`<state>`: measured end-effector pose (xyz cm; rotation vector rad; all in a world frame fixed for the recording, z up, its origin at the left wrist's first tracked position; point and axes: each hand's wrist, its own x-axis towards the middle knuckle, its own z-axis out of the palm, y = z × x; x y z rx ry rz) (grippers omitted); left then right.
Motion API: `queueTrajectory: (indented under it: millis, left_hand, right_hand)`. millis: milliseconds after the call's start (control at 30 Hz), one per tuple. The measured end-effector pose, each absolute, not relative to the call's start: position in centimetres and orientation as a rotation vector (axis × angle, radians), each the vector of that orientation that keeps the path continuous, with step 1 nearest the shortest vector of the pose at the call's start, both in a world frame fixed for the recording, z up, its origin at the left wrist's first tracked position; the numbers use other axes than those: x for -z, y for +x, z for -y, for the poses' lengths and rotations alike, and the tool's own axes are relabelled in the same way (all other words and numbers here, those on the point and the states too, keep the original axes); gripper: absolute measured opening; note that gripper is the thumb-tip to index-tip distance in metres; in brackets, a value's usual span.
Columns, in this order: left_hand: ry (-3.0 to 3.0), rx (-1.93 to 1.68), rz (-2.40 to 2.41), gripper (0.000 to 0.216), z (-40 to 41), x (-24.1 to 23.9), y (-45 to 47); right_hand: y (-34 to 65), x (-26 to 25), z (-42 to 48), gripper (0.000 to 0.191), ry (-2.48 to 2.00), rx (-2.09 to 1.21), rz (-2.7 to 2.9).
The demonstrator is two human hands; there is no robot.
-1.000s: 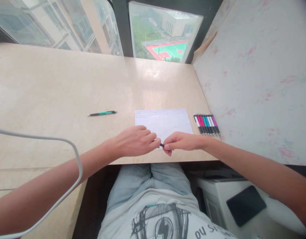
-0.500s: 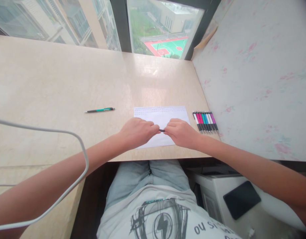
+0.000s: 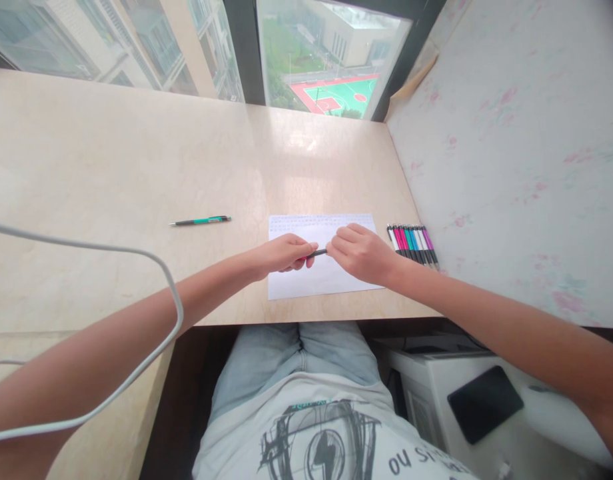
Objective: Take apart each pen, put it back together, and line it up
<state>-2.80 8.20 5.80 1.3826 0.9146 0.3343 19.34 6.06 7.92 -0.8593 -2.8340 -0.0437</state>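
Observation:
Over a sheet of paper (image 3: pixel 311 283), my two hands hold one pen (image 3: pixel 318 253) between them. Its black part shows in the gap, with a trace of pink by the left fingers; the rest is hidden. My left hand (image 3: pixel 286 253) is closed around the pen's body, thumb on top. At the black end, the fingers of my right hand (image 3: pixel 359 253) are pinched together. Rows of small writing cover the top of the paper. To the right lies a row of several pens (image 3: pixel 411 243) in white, pink, green, blue and purple, partly behind my right hand's wrist.
A green and black pen (image 3: pixel 200 221) lies alone on the desk (image 3: pixel 111 167) to the left. A white cable (image 3: pixel 174 293) loops across my left forearm. The papered wall (image 3: pixel 511 167) bounds the right side, the window (image 3: pixel 331 60) the back. A dark tablet-like slab (image 3: pixel 485 405) rests lower right.
My left hand has turned and loosened its wrap, showing its fingers below the pen. My right hand has risen slightly. More of the pen's black part shows between them.

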Motion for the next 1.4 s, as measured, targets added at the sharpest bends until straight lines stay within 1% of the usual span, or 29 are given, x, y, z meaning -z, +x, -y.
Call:
queueTrajectory:
  millis: [67,133,200,267,333,400,467,567,600,667,833,967,1067,1200,1300,1400]
  left_hand:
    - [1.429,-0.355,-0.945,0.051,-8.1,-5.8,-2.9]
    - [1.586,-0.393,-0.968,0.041,-7.8,-6.1,-3.0]
    - [1.807,-0.453,-0.985,0.028,-7.4,-6.4,-3.2]
    - [2.017,-0.495,-0.990,0.021,-6.9,-6.6,-3.4]
    - [2.176,-0.524,-1.003,0.019,-6.3,-6.6,-3.4]
    - [2.300,-0.552,-1.029,0.020,-5.8,-6.3,-3.3]
    - [2.416,-0.598,-1.060,0.019,-5.4,-5.9,-3.1]
    - [2.541,-0.680,-1.123,0.019,-4.7,-5.3,-2.8]
    - [2.564,-0.699,-1.133,0.020,-4.5,-5.2,-2.7]
    - [2.576,-0.708,-1.134,0.024,-4.2,-5.0,-2.6]
    - [2.374,-0.653,-1.136,0.029,-4.2,-5.5,-2.6]
    - [2.166,-0.564,-1.042,0.036,-4.6,-6.5,-2.7]
    - [2.080,-0.556,-1.004,0.032,-4.6,-6.7,-2.8]
    - [1.994,-0.523,-1.000,0.026,-4.6,-6.6,-3.1]
    - [1.960,-0.509,-0.975,0.021,-4.7,-6.5,-3.4]
    - [1.985,-0.546,-0.968,0.018,-4.9,-6.3,-3.5]
  right_hand:
    - [19.4,-7.9,-6.2,0.040,-0.907,0.026,2.827]
    - [19.6,-7.8,-6.4,0.033,-0.963,-0.120,2.784]
    - [19.8,-7.7,-6.4,0.025,-1.020,-0.402,2.693]
    - [19.9,-7.6,-6.2,0.020,-1.112,-0.749,2.530]
    - [19.8,-7.4,-5.8,0.026,-1.215,-1.089,2.309]
    - [19.5,-7.1,-5.2,0.040,-1.318,-1.357,2.026]
    - [18.8,-6.5,-4.5,0.051,-1.411,-1.539,1.718]
    - [17.8,-5.6,-3.4,0.055,-1.451,-1.706,1.359]
    - [17.6,-5.3,-3.1,0.055,-1.437,-1.710,1.308]
    - [17.3,-5.0,-2.7,0.055,-1.423,-1.598,1.332]
    - [17.8,-5.2,-3.0,0.050,-1.398,-1.086,1.758]
    - [18.6,-5.9,-3.5,0.042,-1.270,-0.861,2.002]
    - [19.2,-6.2,-3.5,0.031,-1.192,-0.825,2.039]
    - [19.4,-5.7,-3.2,0.018,-1.175,-0.890,1.944]
    - [19.1,-5.0,-3.0,0.019,-1.270,-0.999,1.763]
    - [18.7,-4.4,-2.9,0.027,-1.353,-1.066,1.694]
